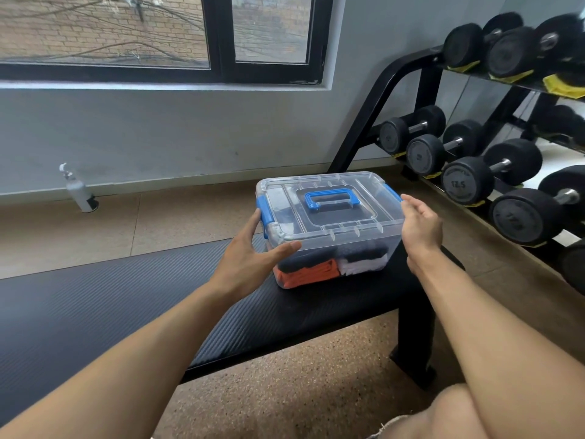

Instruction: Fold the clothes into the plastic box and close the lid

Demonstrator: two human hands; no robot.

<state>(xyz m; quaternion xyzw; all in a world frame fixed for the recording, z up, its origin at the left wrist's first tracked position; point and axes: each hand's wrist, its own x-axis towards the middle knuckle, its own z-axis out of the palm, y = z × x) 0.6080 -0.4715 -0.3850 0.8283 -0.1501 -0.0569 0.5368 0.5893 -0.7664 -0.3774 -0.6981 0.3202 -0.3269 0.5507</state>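
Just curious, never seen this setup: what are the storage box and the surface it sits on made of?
The box looks like clear, glossy hard plastic: the folded clothes show through its wall. Its latches look like opaque blue plastic. The bench pad seems to be black ribbed vinyl or rubber, matte; which one I cannot tell.

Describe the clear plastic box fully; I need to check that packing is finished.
The plastic box is clear and rectangular, standing upright on the black bench. Its clear lid sits on top, with a blue handle lying flat at its middle and a blue latch at each end. Folded clothes, orange, dark and white, show through the wall. The left hand touches its near left corner; the right hand is at its right end, fingers straight.
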